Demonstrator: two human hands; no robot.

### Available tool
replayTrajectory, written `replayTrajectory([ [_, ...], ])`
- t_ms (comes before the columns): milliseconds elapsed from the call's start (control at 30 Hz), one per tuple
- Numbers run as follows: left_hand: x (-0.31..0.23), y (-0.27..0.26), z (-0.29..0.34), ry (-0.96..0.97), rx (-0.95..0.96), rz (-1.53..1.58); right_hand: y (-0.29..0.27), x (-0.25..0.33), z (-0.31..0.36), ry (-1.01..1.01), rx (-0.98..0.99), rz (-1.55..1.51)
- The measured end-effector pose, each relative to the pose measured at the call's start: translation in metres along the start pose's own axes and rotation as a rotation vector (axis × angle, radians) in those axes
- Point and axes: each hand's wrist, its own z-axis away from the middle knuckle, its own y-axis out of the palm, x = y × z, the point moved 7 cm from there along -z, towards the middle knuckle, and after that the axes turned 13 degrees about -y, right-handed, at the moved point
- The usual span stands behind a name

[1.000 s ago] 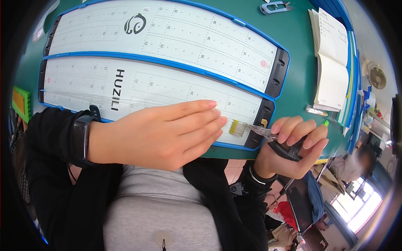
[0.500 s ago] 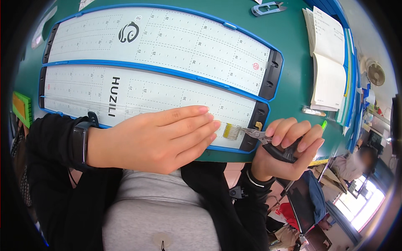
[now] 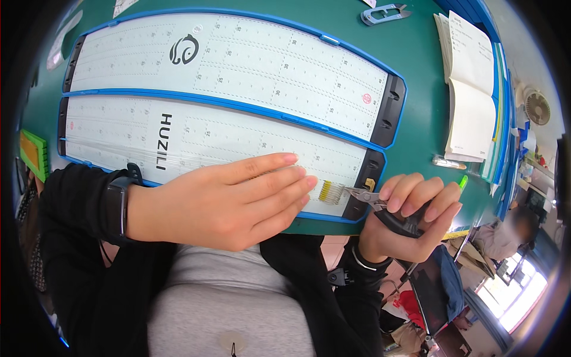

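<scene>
A hinged blue-framed rig box (image 3: 288, 116) lies unfolded, with white ruled boards and black end strips. Thin clear fishing lines (image 3: 113, 147) run along its nearer board toward a row of fine metal pieces with yellow bindings (image 3: 329, 192), too small to make out exactly. Across the lines rests my left hand (image 3: 238, 199), palm down, fingers stretched out and together; whatever is under the palm is hidden. My right hand (image 3: 413, 214) grips black-handled pliers (image 3: 395, 220), whose metal jaws point left and reach the ends of the yellow-bound pieces.
The green tabletop (image 3: 416, 89) carries blue thread snips (image 3: 385, 14) at the far right. Beside them lies an open notebook (image 3: 470, 113), with a pen (image 3: 449, 162) below it. A green-and-orange block (image 3: 34, 154) sits at the left edge. A person (image 3: 505, 235) is in the right background.
The whole view has shifted slightly. Both hands keep nearly the same pose, and the pliers remain at the ends of the yellow-bound pieces.
</scene>
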Motion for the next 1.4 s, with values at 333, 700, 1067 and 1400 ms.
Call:
replayTrajectory([
  [333,0.0001,-0.0006,-0.0035,-0.006,0.053,0.025,-0.0037,0.0023,-0.0025,-0.022,-0.064,-0.016],
  [700,0.0027,0.0027,-0.0001,-0.04,0.103,0.091,-0.0005,-0.0003,-0.001,-0.013,-0.036,-0.006],
  [1067,0.0022,0.0046,-0.003,-0.037,0.087,0.0,-0.0039,0.0046,-0.0022,-0.047,-0.073,0.078],
  [1400,0.0001,0.0067,-0.0018,-0.034,0.106,-0.018,-0.0034,0.0051,-0.0024,-0.047,-0.06,0.077],
])
